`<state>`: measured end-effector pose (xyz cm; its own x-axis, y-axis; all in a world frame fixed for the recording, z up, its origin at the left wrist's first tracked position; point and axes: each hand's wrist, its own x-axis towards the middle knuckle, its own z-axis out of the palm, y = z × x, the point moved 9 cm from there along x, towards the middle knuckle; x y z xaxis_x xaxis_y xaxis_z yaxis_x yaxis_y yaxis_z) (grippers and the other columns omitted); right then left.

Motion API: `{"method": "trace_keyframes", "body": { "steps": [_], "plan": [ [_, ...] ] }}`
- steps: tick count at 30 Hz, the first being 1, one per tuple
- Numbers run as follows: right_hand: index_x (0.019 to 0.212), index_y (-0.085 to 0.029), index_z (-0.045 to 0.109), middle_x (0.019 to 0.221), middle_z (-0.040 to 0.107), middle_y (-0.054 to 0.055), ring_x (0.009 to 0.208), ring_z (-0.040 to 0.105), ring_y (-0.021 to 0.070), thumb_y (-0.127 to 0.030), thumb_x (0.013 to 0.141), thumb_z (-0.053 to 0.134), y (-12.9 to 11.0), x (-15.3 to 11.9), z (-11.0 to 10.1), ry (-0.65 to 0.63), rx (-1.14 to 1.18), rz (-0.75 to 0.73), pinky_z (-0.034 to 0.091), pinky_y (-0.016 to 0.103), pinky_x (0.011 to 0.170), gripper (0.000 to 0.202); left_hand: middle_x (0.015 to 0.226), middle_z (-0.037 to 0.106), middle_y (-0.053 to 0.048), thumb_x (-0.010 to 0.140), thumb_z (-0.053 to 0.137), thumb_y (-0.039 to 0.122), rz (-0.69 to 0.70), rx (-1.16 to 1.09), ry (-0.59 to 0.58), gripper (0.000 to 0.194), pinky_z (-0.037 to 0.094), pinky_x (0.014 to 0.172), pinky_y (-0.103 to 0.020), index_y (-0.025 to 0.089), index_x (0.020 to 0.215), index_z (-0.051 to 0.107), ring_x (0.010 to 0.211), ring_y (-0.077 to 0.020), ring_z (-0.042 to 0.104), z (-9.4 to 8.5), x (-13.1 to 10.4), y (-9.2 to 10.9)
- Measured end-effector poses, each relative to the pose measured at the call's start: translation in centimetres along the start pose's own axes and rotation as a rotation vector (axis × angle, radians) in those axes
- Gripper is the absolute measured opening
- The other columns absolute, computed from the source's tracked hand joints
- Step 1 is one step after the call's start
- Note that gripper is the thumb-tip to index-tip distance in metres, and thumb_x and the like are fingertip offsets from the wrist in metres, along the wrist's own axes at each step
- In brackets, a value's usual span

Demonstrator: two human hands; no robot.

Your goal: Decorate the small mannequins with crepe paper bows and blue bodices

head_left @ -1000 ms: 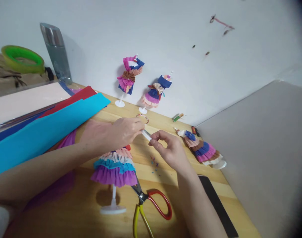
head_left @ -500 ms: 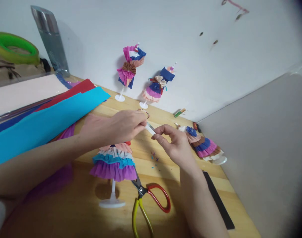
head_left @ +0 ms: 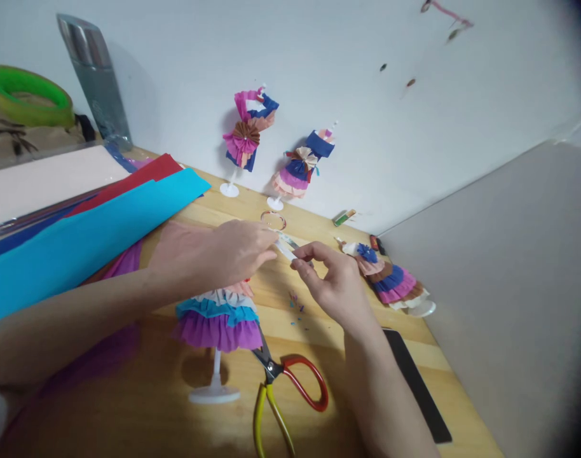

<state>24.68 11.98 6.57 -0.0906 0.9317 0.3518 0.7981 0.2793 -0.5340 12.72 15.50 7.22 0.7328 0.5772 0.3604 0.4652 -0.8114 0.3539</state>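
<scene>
My right hand point(head_left: 331, 280) pinches the near end of a narrow white strip point(head_left: 285, 248), with a greyish band along its far edge. At the strip's other end is my left hand point(head_left: 238, 251), closed, its fingertips on the strip and partly hidden behind the hand. Below my left hand stands a small dress form point(head_left: 218, 324) with ruffled paper tiers in peach, white, blue and purple; its upper part is covered by the hand. Open scissors point(head_left: 271, 370) with one red and one yellow handle lie beside its white base.
Two decorated dress forms point(head_left: 245, 137) stand against the wall; another point(head_left: 390, 280) lies at the right. Coloured paper sheets point(head_left: 95, 222) are stacked left, near a bottle point(head_left: 97, 83) and a green tape roll point(head_left: 28, 95). A black flat bar point(head_left: 417, 385) lies right; paper scraps point(head_left: 297, 302) lie mid-table.
My left hand has shifted slightly left and down, its thumb lower, and more of the strip shows between the hands. The ring-shaped item behind is more exposed. My right hand keeps its pinch.
</scene>
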Motion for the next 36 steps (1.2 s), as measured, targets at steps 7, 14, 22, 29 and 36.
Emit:
{"method": "trace_keyframes", "body": {
  "steps": [7, 14, 22, 29, 36],
  "plan": [
    [0.077, -0.020, 0.059, 0.072, 0.066, 0.002, 0.068, 0.060, 0.0177, -0.022, 0.084, 0.055, -0.3, -0.1, 0.0, -0.006, -0.016, -0.031, 0.044, 0.030, 0.065, 0.008, 0.071, 0.064, -0.003, 0.076, 0.054, 0.002, -0.008, 0.279, -0.154, 0.017, 0.027, 0.049, -0.027, 0.015, 0.082, 0.063, 0.063, -0.0166, 0.058, -0.3, -1.0, 2.0],
    [0.081, -0.021, 0.060, 0.077, 0.067, 0.003, 0.073, 0.062, 0.0189, -0.020, 0.086, 0.056, -0.5, -0.2, 0.0, -0.060, -0.025, -0.067, 0.046, 0.031, 0.070, 0.006, 0.059, 0.060, 0.001, 0.085, 0.055, 0.023, -0.065, -0.135, -0.094, 0.020, 0.028, 0.052, -0.025, 0.016, 0.070, 0.065, 0.055, -0.0114, 0.049, 0.3, -0.2, 0.4],
    [0.083, -0.019, 0.061, 0.077, 0.066, 0.004, 0.074, 0.061, 0.0192, -0.020, 0.088, 0.056, -0.9, -0.3, 0.1, -0.083, -0.028, -0.109, 0.045, 0.032, 0.071, 0.006, 0.049, 0.041, 0.006, 0.080, 0.052, 0.012, -0.088, -0.259, -0.009, 0.027, 0.026, 0.052, -0.024, 0.014, 0.053, 0.053, 0.051, -0.0077, 0.037, 0.2, 0.3, -0.6],
    [0.091, -0.020, 0.069, 0.088, 0.071, 0.006, 0.083, 0.064, 0.0212, -0.034, 0.089, 0.061, 0.2, 0.1, -0.3, -0.119, 0.222, -0.060, 0.048, 0.035, 0.078, 0.016, 0.086, 0.067, -0.003, 0.075, 0.055, 0.011, -0.032, -0.405, 0.025, 0.018, 0.043, 0.059, -0.021, 0.014, 0.058, 0.062, 0.066, -0.0093, 0.058, 0.1, 0.6, -1.3],
    [0.080, -0.024, 0.073, 0.073, 0.071, 0.003, 0.079, 0.067, 0.0218, -0.055, 0.075, 0.073, 2.7, 0.7, -0.2, -0.033, 0.589, 0.046, 0.053, 0.038, 0.077, 0.031, 0.063, 0.069, -0.003, 0.078, 0.057, 0.016, -0.283, -1.072, -0.218, 0.014, 0.054, 0.059, -0.021, 0.014, 0.066, 0.065, 0.059, -0.0107, 0.066, 2.8, 0.4, -2.3]
  ]
}}
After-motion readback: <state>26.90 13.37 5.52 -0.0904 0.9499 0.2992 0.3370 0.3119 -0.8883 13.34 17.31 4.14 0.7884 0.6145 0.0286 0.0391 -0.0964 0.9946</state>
